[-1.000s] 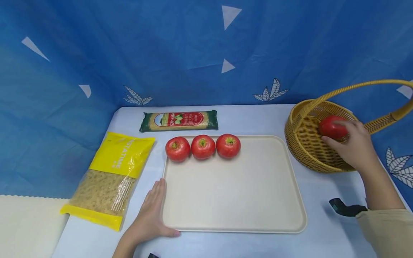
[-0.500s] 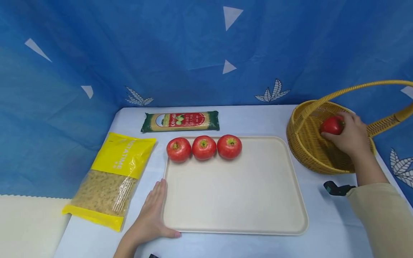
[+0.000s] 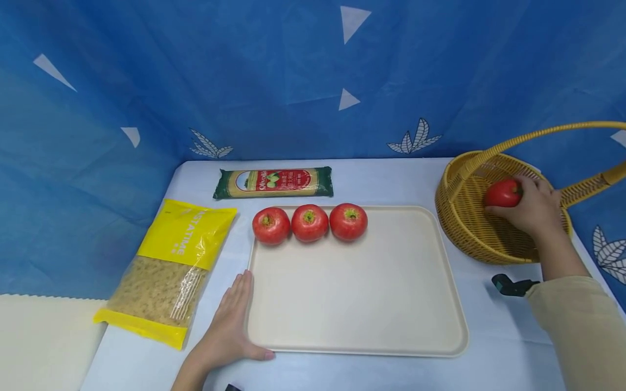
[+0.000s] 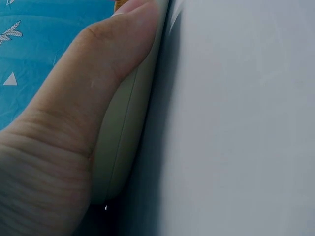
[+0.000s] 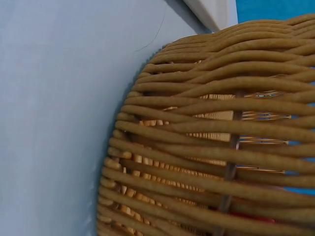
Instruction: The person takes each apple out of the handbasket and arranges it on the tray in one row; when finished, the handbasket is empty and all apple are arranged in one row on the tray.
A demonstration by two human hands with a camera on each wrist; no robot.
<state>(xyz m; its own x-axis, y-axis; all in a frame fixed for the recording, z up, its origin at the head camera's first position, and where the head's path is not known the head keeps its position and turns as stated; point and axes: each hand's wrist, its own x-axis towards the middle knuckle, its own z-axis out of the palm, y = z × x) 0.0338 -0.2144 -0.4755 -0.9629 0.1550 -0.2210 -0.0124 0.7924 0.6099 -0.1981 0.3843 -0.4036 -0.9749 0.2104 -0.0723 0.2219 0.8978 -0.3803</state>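
Observation:
In the head view my right hand is inside the wicker basket, its fingers and thumb gripping a red apple; part of the apple is hidden by the fingers. The basket's woven side fills most of the right wrist view, where the hand does not show. My left hand rests at the near left corner of a cream tray, fingers straight along its left edge. The left thumb lies against the tray's front side. Three red apples sit in a row along the tray's far left edge.
A yellow bag of pasta lies left of the tray. Behind the tray is a green-ended spaghetti packet. The basket's tall handle arches over its opening. Blue cloth hangs behind the white table.
The right hand has shifted slightly within the basket with the apple, which has turned so its greenish end faces right. The left hand and the three tray apples stay put.

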